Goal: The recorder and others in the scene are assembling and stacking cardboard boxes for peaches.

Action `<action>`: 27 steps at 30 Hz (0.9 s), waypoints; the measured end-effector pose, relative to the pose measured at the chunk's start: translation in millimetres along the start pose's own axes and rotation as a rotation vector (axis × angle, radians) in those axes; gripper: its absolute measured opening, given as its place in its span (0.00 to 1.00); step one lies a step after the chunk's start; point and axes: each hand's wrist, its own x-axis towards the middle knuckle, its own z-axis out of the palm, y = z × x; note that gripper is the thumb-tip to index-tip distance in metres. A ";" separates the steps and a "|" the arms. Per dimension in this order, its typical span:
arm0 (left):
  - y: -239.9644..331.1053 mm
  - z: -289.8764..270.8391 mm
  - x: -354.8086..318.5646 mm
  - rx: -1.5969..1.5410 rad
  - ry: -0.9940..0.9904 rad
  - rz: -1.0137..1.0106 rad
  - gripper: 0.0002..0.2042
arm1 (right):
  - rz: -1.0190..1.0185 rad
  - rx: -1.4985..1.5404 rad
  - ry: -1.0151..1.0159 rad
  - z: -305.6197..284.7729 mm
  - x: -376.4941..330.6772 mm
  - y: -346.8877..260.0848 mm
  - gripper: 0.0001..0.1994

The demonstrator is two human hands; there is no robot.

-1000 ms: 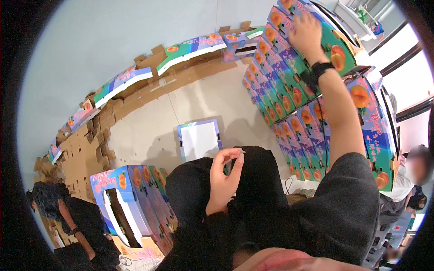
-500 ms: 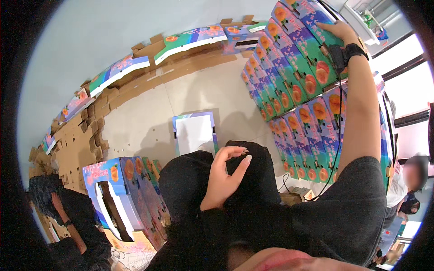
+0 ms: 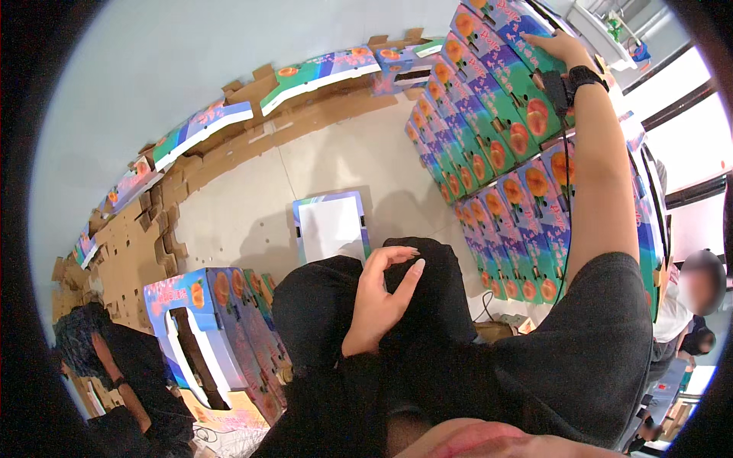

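My right arm (image 3: 603,175) reaches up to the stacked printed fruit cartons at the upper right. My right hand (image 3: 561,49) rests on the face of a carton (image 3: 527,76) near its upper edge, at least one finger stretched out along it; the other fingers show poorly. A dark strap with a small black block and a cable sits at that wrist. My left hand (image 3: 384,298) lies over my dark-clothed knee, empty, its fingers loosely bent and the thumb apart. In front of my knees a flat carton piece (image 3: 330,221) with a white middle and printed borders lies on the floor.
More cartons (image 3: 511,221) stand in the lower row at right. A handled carton (image 3: 179,298) heads another row at left, beside a seated person (image 3: 126,366). Flattened cardboard (image 3: 126,248) and printed carton pieces (image 3: 321,72) line the wall. Other people (image 3: 679,305) appear at far right.
My right hand and arm appear slightly further left in the picture, still at the carton stack. The whole view has shifted a little. My left hand stays over the knee.
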 end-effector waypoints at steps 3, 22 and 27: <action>2.6 -2.0 -3.3 0.024 0.013 -0.014 0.11 | 0.028 0.104 -0.050 0.5 4.5 2.2 0.58; -3.3 -3.1 2.4 0.002 0.010 0.011 0.11 | -0.797 -0.456 0.276 98.5 -110.0 -67.4 0.06; -2.4 0.8 -0.6 -0.012 0.010 0.052 0.10 | -0.533 -0.761 0.110 145.4 -135.7 -46.3 0.05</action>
